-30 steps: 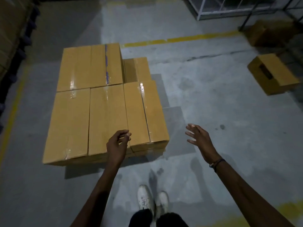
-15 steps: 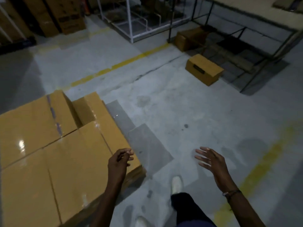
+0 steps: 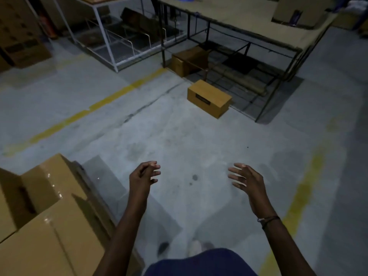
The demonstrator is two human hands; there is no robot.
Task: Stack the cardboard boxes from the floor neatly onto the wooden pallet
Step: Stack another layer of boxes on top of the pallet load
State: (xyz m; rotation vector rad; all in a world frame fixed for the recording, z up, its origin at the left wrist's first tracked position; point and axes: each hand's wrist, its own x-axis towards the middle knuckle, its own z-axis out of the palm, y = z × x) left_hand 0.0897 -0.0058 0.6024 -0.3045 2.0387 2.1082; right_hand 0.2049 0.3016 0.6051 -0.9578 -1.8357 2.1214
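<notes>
Both hands are held out empty over the concrete floor (image 3: 179, 136) at lower centre: left hand (image 3: 143, 176) with loosely curled fingers, right hand (image 3: 247, 180) with fingers spread. A single cardboard box (image 3: 209, 98) is seen on the floor at upper centre, well apart. Stacked boxes (image 3: 45, 226) fill the lower left corner.
</notes>
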